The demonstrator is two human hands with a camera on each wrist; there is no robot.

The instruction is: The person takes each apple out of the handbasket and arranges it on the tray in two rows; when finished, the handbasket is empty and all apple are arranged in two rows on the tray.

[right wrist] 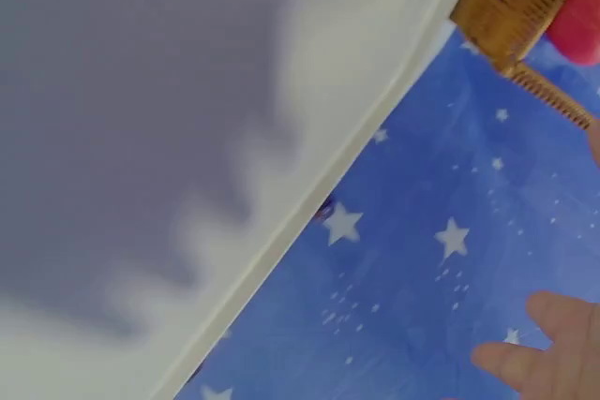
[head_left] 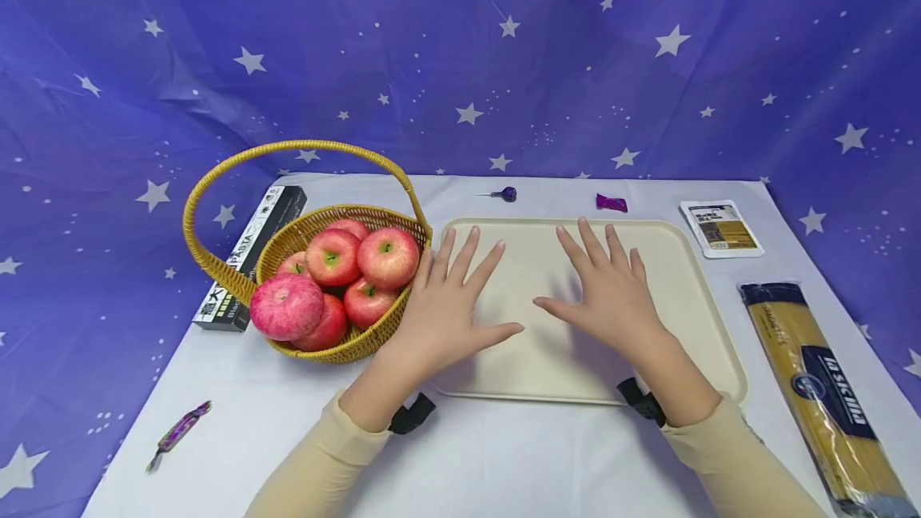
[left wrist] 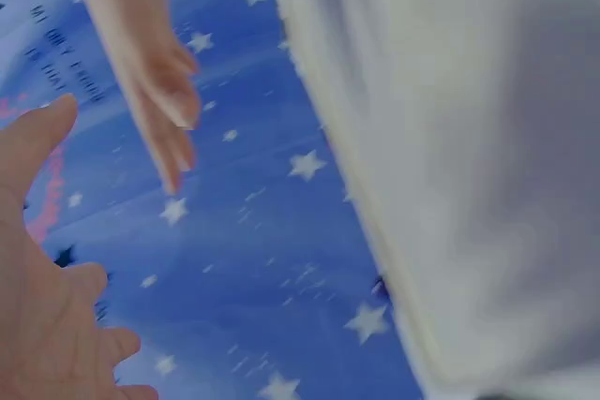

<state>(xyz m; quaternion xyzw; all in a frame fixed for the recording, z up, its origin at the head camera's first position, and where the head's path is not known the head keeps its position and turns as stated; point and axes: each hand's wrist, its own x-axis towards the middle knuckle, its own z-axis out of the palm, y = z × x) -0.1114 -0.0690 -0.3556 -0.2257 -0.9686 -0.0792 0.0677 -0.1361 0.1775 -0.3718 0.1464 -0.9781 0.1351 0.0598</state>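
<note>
Both hands hover over a cream tray, fingers spread and palms down, holding nothing. The left hand is over the tray's left side, beside a wicker basket of red apples. Over the tray's right half is the right hand. On the basket's left rim lies a pink, ribbed round thing. In the left wrist view, the left hand's fingers reach in from the left, with the right hand beyond. The right wrist view catches the right hand's fingers at lower right.
A black-and-white pasta box lies partly behind the basket. A twisted-wrapper candy is at front left. Behind the tray are a lollipop and a purple-wrapped candy. At right lie a white packet and a spaghetti bag.
</note>
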